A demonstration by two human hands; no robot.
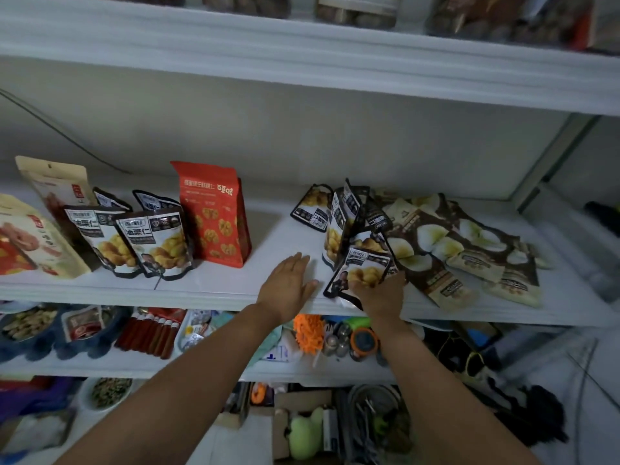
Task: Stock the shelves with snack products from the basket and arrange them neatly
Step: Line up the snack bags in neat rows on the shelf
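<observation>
Head view: right hand (382,298) grips chestnut pouch (364,273); left hand (288,288) flat.

Upright dark glossy chestnut pouch (157,243): front reads 油栗仁. Tall red paper pouch (214,213): brand 百草味, upper right.

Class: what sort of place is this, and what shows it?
Likely a small shop or storeroom: tiered white shelves, chestnut pouches lined beside a red bag, a right hand gripping another pouch.
</observation>
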